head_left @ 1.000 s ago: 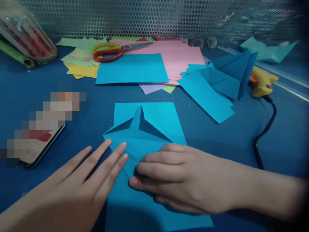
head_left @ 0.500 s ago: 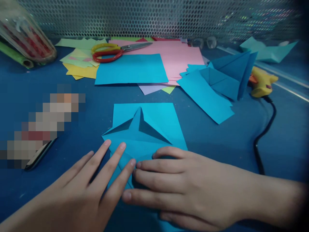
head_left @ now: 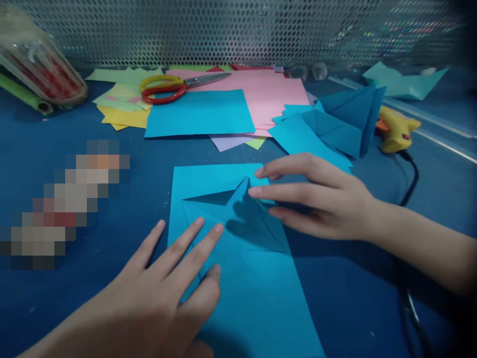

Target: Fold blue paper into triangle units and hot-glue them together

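A blue sheet of paper (head_left: 261, 303) lies lengthwise before me on the dark blue table. On its far part rests a folded blue paper piece (head_left: 208, 211) with a raised point and creased flaps. My left hand (head_left: 175, 278) is spread with fingertips pressing on the near left of the folded piece. At its raised tip is my right hand (head_left: 324, 199), fingers apart and slightly bent. The index and middle fingertips are close to the tip; whether they touch it I cannot tell. A shadow of this hand falls across the folds.
Behind lie scissors (head_left: 166, 89) with yellow and red handles, a blue sheet (head_left: 201, 114) and pink paper (head_left: 276, 94). Folded blue paper (head_left: 343, 119) and a yellow glue gun (head_left: 398, 129) with a black cord are at right. A jar (head_left: 48, 69) stands left, near a blurred-out object (head_left: 74, 204).
My right hand has moved from the near part of the paper up to the folded tip. The folded piece has shifted right and turned slightly; my left hand stays pressed on it.
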Demonstrator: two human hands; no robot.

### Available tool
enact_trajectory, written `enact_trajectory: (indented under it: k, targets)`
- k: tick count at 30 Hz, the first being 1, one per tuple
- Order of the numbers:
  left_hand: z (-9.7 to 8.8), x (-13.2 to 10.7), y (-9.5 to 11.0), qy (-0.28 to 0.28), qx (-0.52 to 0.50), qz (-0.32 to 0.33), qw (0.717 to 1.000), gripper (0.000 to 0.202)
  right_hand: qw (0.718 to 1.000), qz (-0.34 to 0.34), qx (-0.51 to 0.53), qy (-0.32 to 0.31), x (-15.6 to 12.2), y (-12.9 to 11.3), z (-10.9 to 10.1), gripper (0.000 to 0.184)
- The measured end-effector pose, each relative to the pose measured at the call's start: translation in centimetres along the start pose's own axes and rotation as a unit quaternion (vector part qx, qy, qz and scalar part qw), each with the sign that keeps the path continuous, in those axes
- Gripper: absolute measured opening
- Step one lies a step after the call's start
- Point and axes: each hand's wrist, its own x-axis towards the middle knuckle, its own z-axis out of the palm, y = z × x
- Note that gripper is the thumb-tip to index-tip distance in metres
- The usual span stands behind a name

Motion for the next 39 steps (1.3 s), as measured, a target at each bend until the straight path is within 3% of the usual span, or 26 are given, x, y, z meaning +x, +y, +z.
enact_trajectory:
  k: [5, 8, 11, 15, 19, 22, 26, 33, 37, 39]
  targets:
    - [0.4, 0.0, 0.2, 0.031, -0.016, -0.04, 0.999, 0.038, 0.996, 0.048, 0.06, -0.053, -0.3, 1.0, 0.8, 0.045]
    - [0.6, 0.0, -0.1, 0.046, -0.015, -0.05, 0.998, 0.035, 0.992, 0.031, 0.083, -0.088, -0.3, 1.0, 0.9, 0.034]
    - [0.4, 0.6, -0.5, 0.062, -0.014, -0.052, 0.997, 0.032, 0.993, 0.021, 0.084, -0.077, -0.2, 0.9, 0.9, 0.025]
    - [0.1, 0.9, -1.0, 0.077, 0.004, -0.021, 0.997, 0.032, 0.992, 0.031, 0.104, -0.059, -0.1, 0.5, 0.8, 0.024]
    - [0.7, -0.3, -0.9, 0.061, 0.059, 0.041, 0.996, 0.048, 0.99, 0.042, 0.114, -0.072, 0.1, 0.0, 0.4, 0.023]
    - [1.1, -0.7, -0.5, 0.07, 0.085, 0.026, 0.994, 0.04, 0.987, 0.029, 0.116, -0.104, 0.1, -0.3, -0.2, 0.031]
    - [0.9, 0.3, -0.2, 0.104, 0.105, 0.009, 0.989, 0.039, 0.987, 0.018, 0.081, -0.135, 0.0, -1.0, -0.6, 0.058]
    - [0.7, 0.5, -0.1, 0.113, 0.17, 0.041, 0.978, 0.029, 0.989, -0.059, -0.046, -0.131, -0.1, -1.6, 0.1, 0.057]
    - [0.8, 0.3, -0.2, 0.114, 0.15, 0.041, 0.981, 0.029, 0.987, -0.072, -0.071, -0.129, -0.3, -1.5, 0.3, 0.058]
    - [1.0, 0.3, -0.4, 0.142, 0.128, 0.022, 0.981, 0.029, 0.987, -0.071, -0.077, -0.124, -0.3, -1.5, 0.4, 0.059]
